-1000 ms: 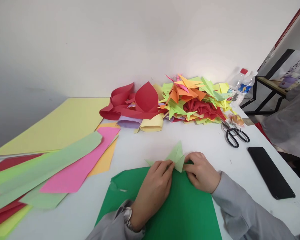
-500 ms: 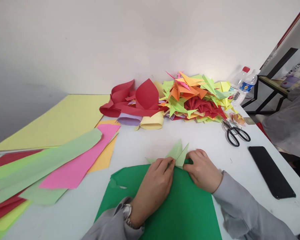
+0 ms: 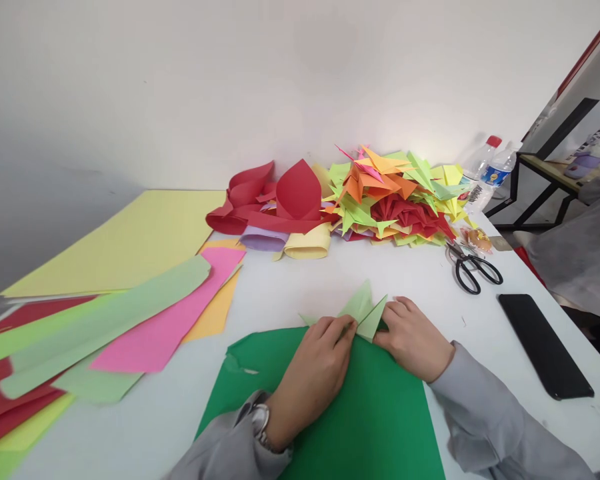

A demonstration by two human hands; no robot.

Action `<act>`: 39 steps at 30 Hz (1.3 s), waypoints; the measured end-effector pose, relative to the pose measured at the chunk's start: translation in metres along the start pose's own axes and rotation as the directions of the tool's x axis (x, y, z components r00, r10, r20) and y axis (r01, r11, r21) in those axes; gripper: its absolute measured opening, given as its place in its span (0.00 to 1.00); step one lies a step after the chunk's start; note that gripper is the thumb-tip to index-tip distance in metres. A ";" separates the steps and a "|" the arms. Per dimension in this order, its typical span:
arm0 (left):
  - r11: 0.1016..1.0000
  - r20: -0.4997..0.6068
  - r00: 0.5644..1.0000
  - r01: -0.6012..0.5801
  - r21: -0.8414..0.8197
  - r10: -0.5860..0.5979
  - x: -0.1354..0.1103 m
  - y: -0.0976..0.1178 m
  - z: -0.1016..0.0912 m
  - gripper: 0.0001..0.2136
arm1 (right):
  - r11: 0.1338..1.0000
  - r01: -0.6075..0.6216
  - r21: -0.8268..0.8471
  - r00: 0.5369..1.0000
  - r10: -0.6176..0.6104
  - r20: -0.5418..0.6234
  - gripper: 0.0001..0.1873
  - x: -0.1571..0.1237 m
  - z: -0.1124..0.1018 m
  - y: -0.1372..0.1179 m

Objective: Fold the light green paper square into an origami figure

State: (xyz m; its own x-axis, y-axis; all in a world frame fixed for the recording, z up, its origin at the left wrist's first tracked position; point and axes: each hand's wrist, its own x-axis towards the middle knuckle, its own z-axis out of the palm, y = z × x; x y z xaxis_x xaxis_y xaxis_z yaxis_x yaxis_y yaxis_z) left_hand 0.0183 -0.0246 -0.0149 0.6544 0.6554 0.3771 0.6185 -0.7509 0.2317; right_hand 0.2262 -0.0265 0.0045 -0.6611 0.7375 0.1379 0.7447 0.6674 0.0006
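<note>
A pale green folded paper piece (image 3: 363, 308) with pointed flaps stands at the far edge of a dark green sheet (image 3: 370, 413). My left hand (image 3: 317, 373) is closed on it, thumb and fingers pinching its base near the middle. On the other side, my right hand (image 3: 413, 337) is closed at the right flap of the same piece; its fingertips are partly hidden behind the paper. Both wrists rest low over the sheet.
Loose coloured paper strips (image 3: 110, 320) lie left, before a large yellow sheet (image 3: 125, 240). Folded paper shapes (image 3: 400, 193) and red paper curls (image 3: 297, 190) pile against the wall. Scissors (image 3: 475, 270), a black phone (image 3: 545, 345) and bottles (image 3: 497, 167) sit right.
The view has shifted slightly, so everything sits a little further right. The right flap of the folded paper leans somewhat more to the right; both hands keep their hold.
</note>
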 end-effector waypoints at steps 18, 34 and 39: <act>1.000 -0.012 1.000 -0.019 -0.018 0.018 0.001 0.000 -0.001 0.16 | 0.992 0.047 0.119 0.999 -0.047 0.001 0.17 -0.012 -0.002 0.014; 0.985 -0.039 0.999 0.020 -0.170 -0.027 0.003 -0.007 -0.009 0.15 | 0.998 -0.047 0.052 0.999 0.048 -0.013 0.13 -0.004 0.000 -0.019; 0.977 0.003 0.999 0.036 -0.210 -0.036 0.005 -0.009 -0.008 0.13 | 0.999 -0.044 0.032 0.998 0.045 -0.034 0.14 -0.004 0.003 -0.018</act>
State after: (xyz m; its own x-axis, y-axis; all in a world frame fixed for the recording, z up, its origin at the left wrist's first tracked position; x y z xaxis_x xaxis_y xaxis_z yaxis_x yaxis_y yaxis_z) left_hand 0.0124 -0.0147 -0.0080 0.6332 0.6823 0.3655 0.5363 -0.7272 0.4284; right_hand 0.2153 -0.0410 0.0005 -0.6231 0.7631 0.1717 0.7700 0.6370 -0.0369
